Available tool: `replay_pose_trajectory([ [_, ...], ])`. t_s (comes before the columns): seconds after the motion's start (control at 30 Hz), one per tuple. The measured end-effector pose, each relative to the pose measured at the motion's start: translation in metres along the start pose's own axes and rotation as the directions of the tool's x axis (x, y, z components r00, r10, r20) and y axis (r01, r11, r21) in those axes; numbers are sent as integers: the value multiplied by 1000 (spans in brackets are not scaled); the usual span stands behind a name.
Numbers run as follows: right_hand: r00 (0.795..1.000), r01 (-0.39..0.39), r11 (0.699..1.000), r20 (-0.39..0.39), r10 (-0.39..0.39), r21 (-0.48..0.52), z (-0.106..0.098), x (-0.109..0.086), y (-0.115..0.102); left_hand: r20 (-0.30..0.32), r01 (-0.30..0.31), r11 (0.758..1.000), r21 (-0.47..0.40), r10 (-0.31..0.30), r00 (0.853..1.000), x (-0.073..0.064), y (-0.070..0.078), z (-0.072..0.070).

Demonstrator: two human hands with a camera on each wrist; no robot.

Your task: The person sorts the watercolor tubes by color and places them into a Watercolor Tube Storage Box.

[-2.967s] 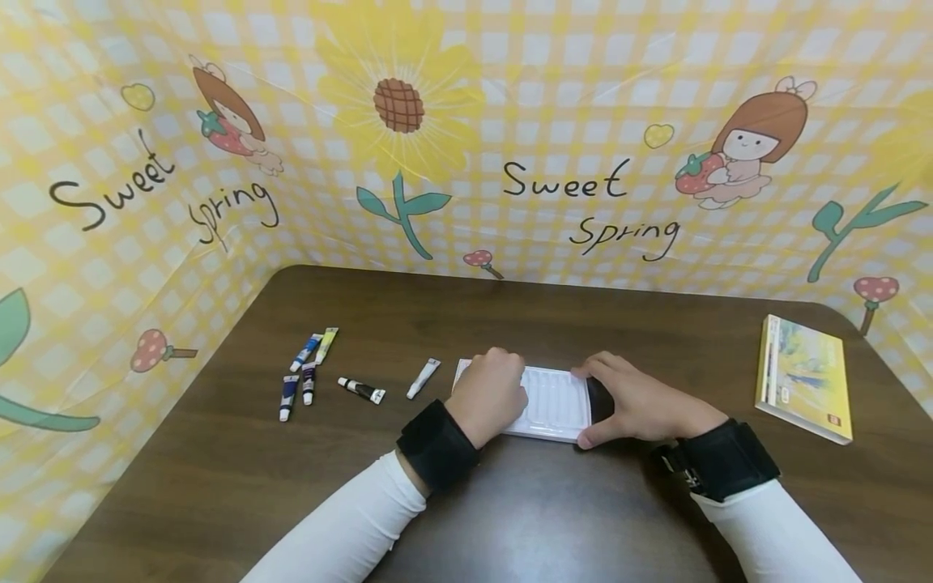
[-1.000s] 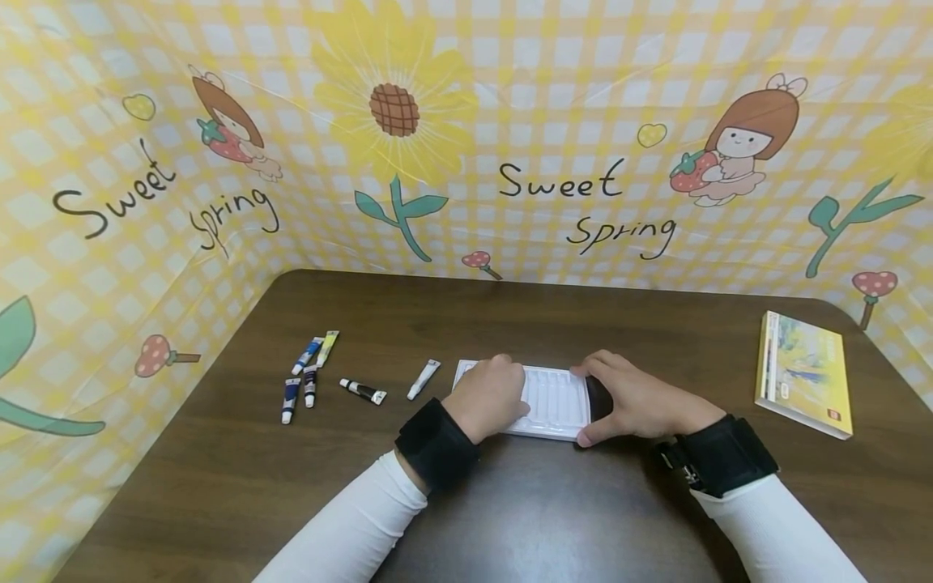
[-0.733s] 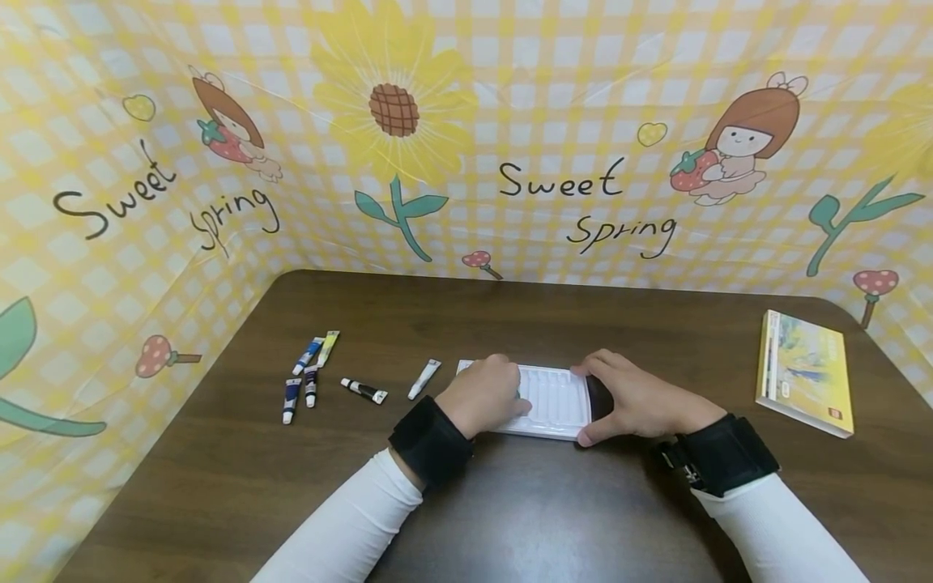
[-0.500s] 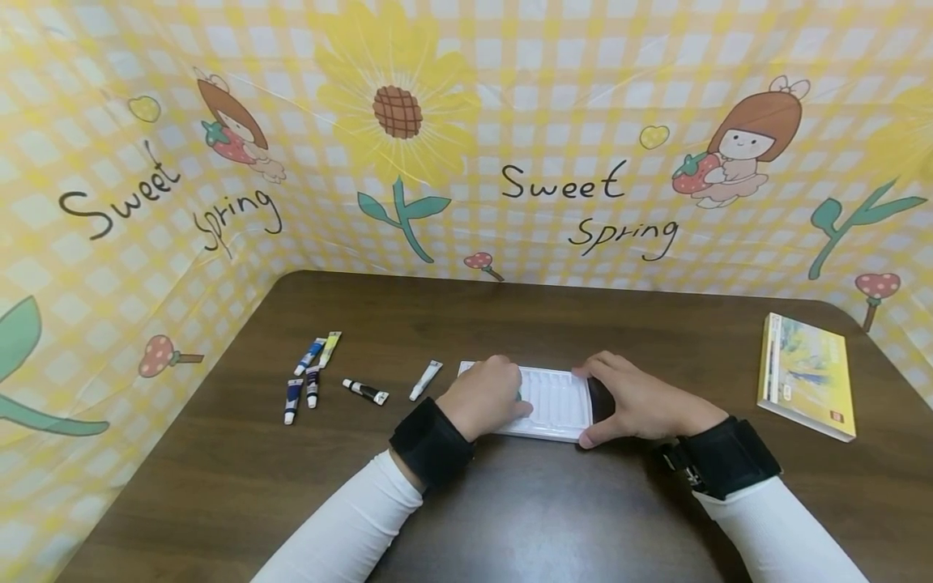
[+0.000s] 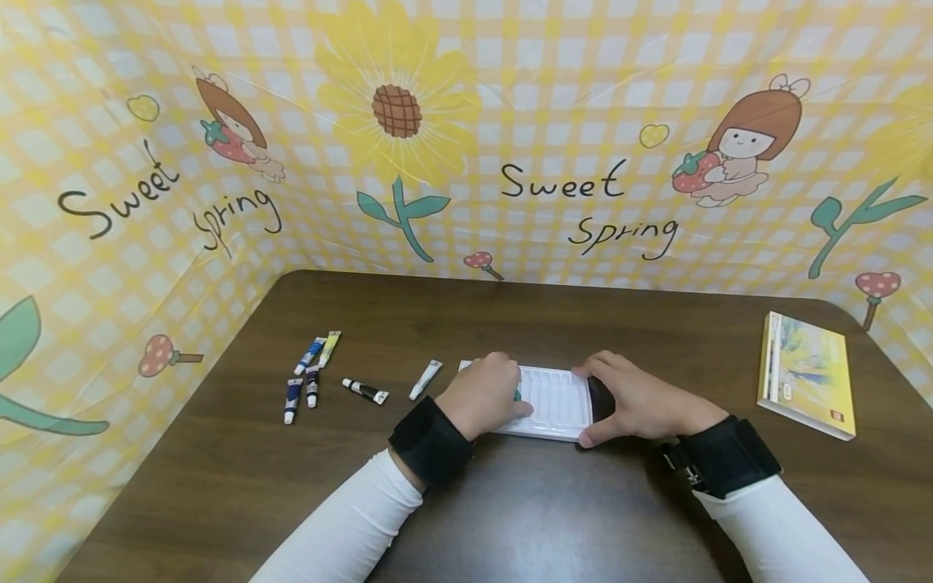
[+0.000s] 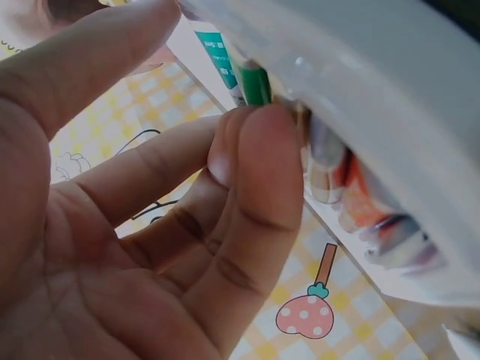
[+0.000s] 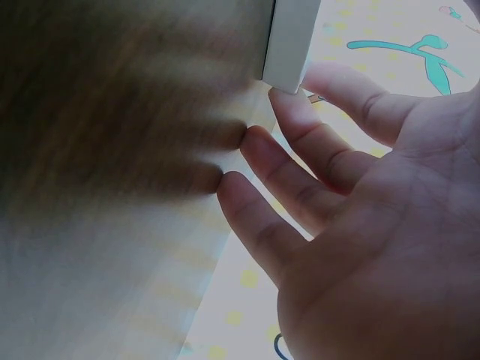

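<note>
A white plastic paint tray (image 5: 560,397) with slots lies at the middle of the table. Over its left half my left hand (image 5: 481,397) bends its fingers down, thumb at the near side. A teal-labelled paint tube (image 6: 217,56) sits between that thumb and the fingers, mostly covered by the hand in the head view. In the left wrist view, the fingertips lie against a green tube (image 6: 257,84), with an orange-red tube (image 6: 361,196) farther along the tray. My right hand (image 5: 641,397) grips the tray's right end, thumb and index at the corners; its other fingertips touch the table.
A white paint tube (image 5: 426,380) and a black one (image 5: 364,391) lie left of the tray. Farther left is a group with a yellow tube (image 5: 330,349) and several blue-toned ones. A yellow book (image 5: 807,376) lies at the right; patterned cloth (image 5: 466,146) stands behind the table (image 5: 554,518).
My left hand has shifted slightly left over the tray, and a bit of teal now shows beside its thumb. The right hand and the tray have stayed in place.
</note>
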State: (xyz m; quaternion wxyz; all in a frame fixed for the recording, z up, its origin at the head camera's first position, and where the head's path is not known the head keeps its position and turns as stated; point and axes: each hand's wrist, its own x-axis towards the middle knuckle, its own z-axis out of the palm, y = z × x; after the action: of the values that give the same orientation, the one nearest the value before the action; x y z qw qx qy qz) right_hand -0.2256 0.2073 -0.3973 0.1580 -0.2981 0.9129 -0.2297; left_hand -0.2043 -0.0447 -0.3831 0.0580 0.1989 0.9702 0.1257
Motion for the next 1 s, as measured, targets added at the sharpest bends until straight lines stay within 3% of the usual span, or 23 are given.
replay_pose_trajectory([
  [0.67, 1000, 0, 1000, -4, 0, -8, 1, 1, 0, -22, -17, 1000, 12, 18, 1000, -3, -2, -4],
  [0.83, 1000, 9, 1000, -8, -9, -19, 1, 1, 0, -59, -13, 1000, -6, 12, 998, -2, -11, -13],
  [1.0, 1000, 21, 999, -10, -21, -28, 1, 1, 0, -86, 41, 995, -96, -50, 995, -2, -27, -26],
])
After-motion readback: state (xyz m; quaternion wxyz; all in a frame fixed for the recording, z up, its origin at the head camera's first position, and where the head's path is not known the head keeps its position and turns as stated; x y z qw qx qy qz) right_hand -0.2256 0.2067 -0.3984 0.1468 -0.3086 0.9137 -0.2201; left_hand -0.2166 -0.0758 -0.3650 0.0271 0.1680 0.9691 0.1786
